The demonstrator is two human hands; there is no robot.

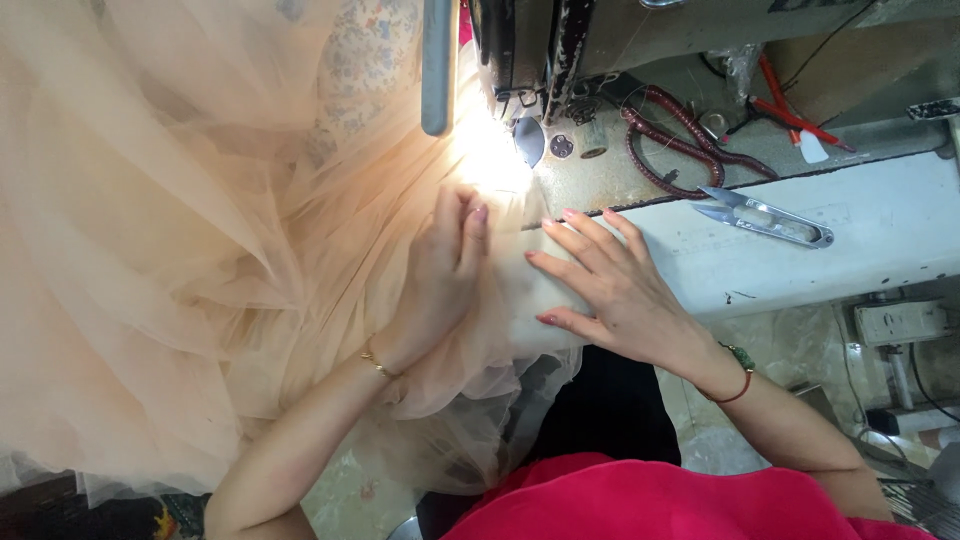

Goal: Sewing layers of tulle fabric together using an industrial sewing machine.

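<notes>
A big mass of peach tulle fabric (150, 230) spreads over the left and centre of the head view, running under the sewing machine (530, 40) at the top. My left hand (440, 275) lies on the tulle with fingers together, pressing it just below the brightly lit needle area (490, 155). My right hand (610, 285) rests flat with fingers spread on the fabric's edge, to the right of the left hand. Neither hand grips anything.
Metal thread snips (765, 215) lie on the white table (860, 230) to the right. Dark red-handled scissors (675, 135) and a red tool (790, 115) sit behind them. A patterned cloth (365, 60) shows under the tulle. My red garment (650, 500) fills the bottom.
</notes>
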